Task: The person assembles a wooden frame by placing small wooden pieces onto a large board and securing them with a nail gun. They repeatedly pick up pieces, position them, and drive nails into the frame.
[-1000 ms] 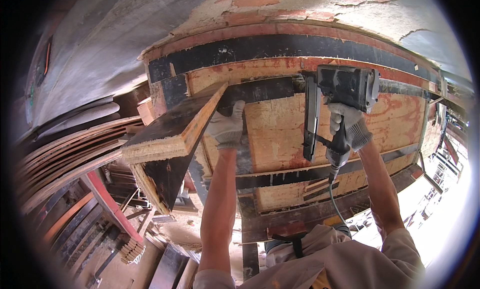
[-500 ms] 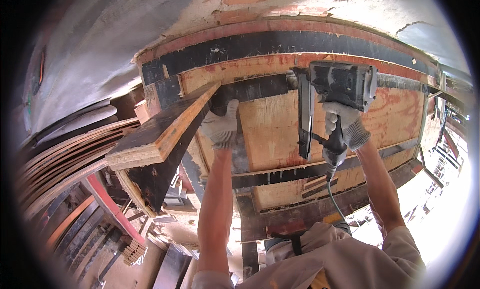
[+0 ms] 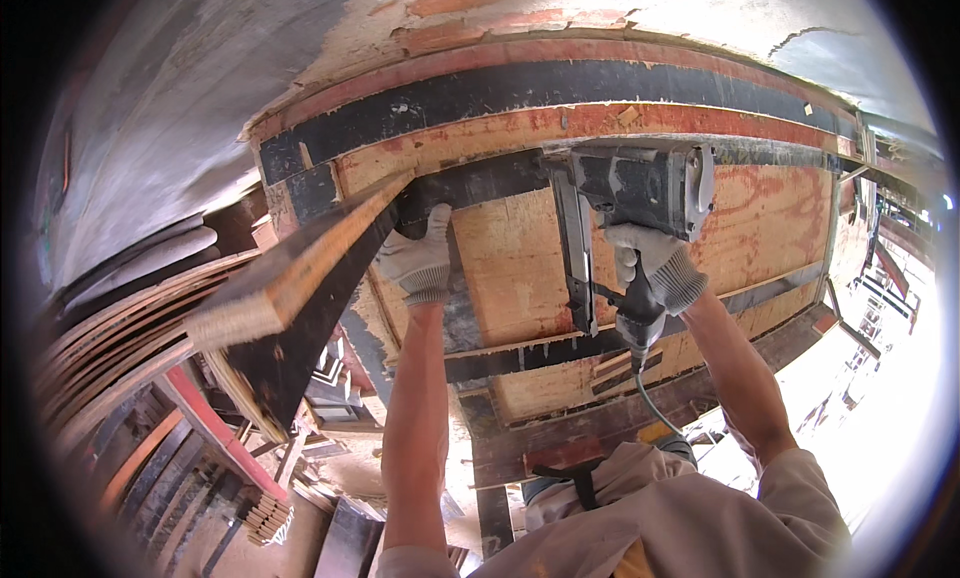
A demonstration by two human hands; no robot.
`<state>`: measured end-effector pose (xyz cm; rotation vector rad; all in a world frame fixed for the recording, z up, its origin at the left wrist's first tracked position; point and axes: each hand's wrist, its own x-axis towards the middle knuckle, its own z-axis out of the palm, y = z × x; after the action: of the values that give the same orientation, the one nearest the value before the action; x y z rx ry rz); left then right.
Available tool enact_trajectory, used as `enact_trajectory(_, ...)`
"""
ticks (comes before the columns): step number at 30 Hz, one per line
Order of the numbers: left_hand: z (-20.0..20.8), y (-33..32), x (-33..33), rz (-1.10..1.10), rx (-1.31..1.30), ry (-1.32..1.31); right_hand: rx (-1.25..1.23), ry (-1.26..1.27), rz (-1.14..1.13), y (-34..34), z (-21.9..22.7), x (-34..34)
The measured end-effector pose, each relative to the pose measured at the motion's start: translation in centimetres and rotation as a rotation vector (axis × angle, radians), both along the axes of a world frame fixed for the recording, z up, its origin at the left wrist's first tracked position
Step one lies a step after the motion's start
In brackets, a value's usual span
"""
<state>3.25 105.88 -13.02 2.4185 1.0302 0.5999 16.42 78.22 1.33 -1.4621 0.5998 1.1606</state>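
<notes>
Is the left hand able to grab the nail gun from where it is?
Probably not now: the left hand is pressed on the plank, holding it up, and the right hand already grips the nail gun.

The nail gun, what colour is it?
Grey, in the head view: the nail gun in the right hand.

It was a construction site or formwork yard. A large worn plywood panel framed with red and black painted timber strips (image 3: pixel 640 228) filled the centre of the frame, stacks of curved weathered boards (image 3: pixel 120 328) lay at the left, and a grey pneumatic nail gun (image 3: pixel 640 188) was at work near the top.
</notes>
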Motion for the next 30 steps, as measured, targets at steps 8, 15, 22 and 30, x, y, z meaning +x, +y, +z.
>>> enact_trajectory(8, 0.0, 0.0, 0.1, -0.016, 0.008, -0.018, 0.008, 0.082, -0.052, -0.7, -0.4, 0.1)
enact_trajectory(15, 0.4, 0.0, 0.2, -0.019, -0.031, -0.02, -0.077, 0.043, 0.006, -0.6, 0.4, -1.1)
enact_trajectory(22, 1.2, 0.3, -0.2, -0.019, -0.064, -0.064, 0.042, -0.061, 0.179, 2.3, 1.5, -2.8)
enact_trajectory(30, 1.1, 1.1, -0.3, -0.098, 0.064, -0.177, -0.003, -0.004, 0.352, 8.0, 0.7, -3.8)
